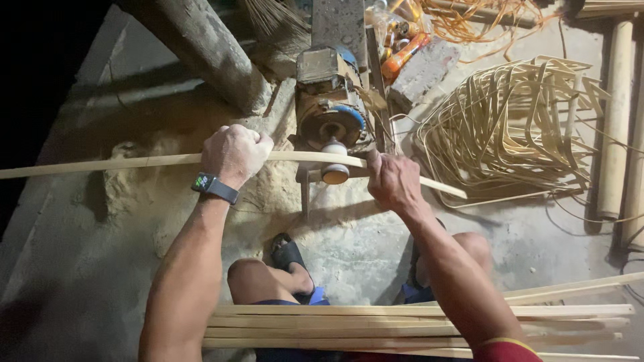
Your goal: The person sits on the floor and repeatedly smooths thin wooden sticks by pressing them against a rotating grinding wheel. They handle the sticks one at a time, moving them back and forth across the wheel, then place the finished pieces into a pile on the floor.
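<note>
A long pale bamboo strip [100, 164] runs across the view from far left to the right. My left hand [235, 154], with a dark watch on its wrist, is closed around the strip left of a small motor-driven sanding machine [332, 107]. My right hand [392, 181] grips the same strip just right of the machine. Between my hands the strip passes against the machine's round sanding head [334, 171].
Sawdust [154, 194] is heaped on the concrete floor under the strip. A tangled pile of thin bamboo strips [510, 127] lies at right, thick poles [614, 114] beyond it. Several cut strips [402, 325] rest across my knees. A thick post [208, 50] leans behind.
</note>
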